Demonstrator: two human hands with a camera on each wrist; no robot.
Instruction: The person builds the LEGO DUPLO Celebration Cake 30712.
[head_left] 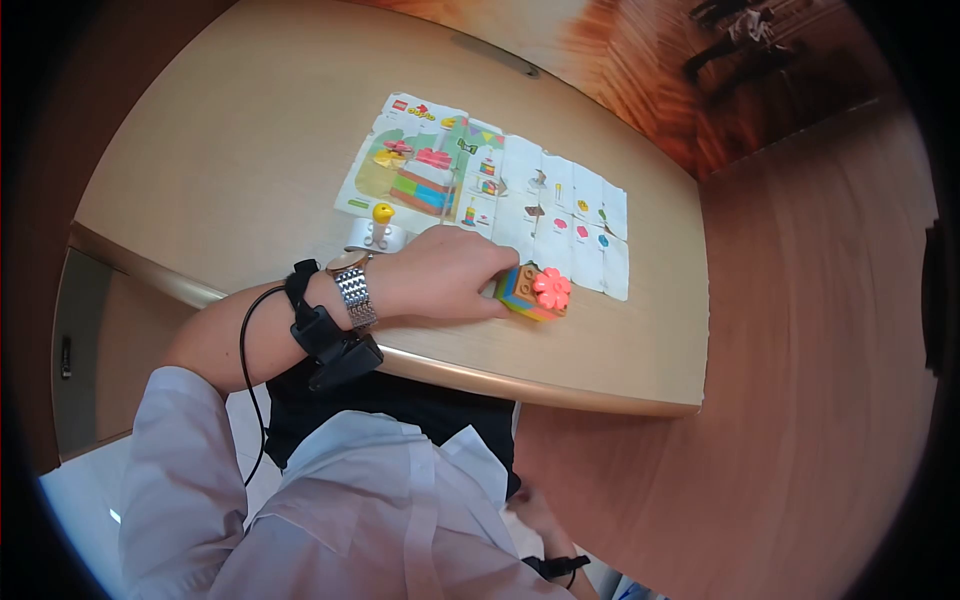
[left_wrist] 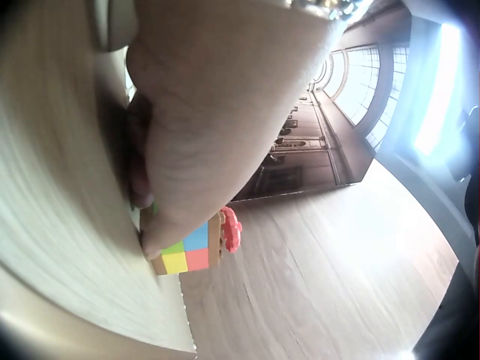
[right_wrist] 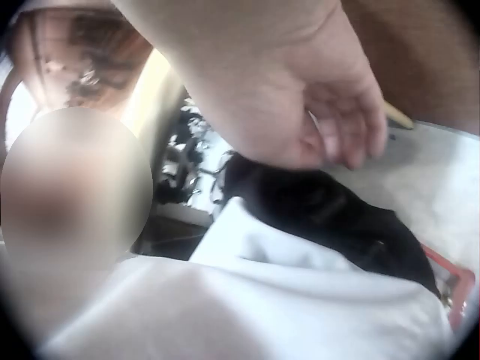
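My left hand (head_left: 440,275) grips a stack of colourful toy bricks (head_left: 520,304) between thumb and fingers, low over the table's front part. A brown brick tops the stack, with a pink flower piece (head_left: 552,289) on it. In the left wrist view, yellow, green, blue and pink bricks (left_wrist: 196,259) show below the thumb; the hand hides the rest. Left of that hand stands a white studded piece (head_left: 378,236) bearing a yellow bird-like head (head_left: 383,213). Down beside the body hangs my right hand (right_wrist: 330,97), its fingers loosely curled and holding nothing.
An unfolded instruction sheet (head_left: 520,170) with brick pictures lies behind the left hand on the wooden table (head_left: 250,120). The table's front edge (head_left: 450,375) runs close to the body. Brown wood-grain flooring (head_left: 800,350) lies to the right.
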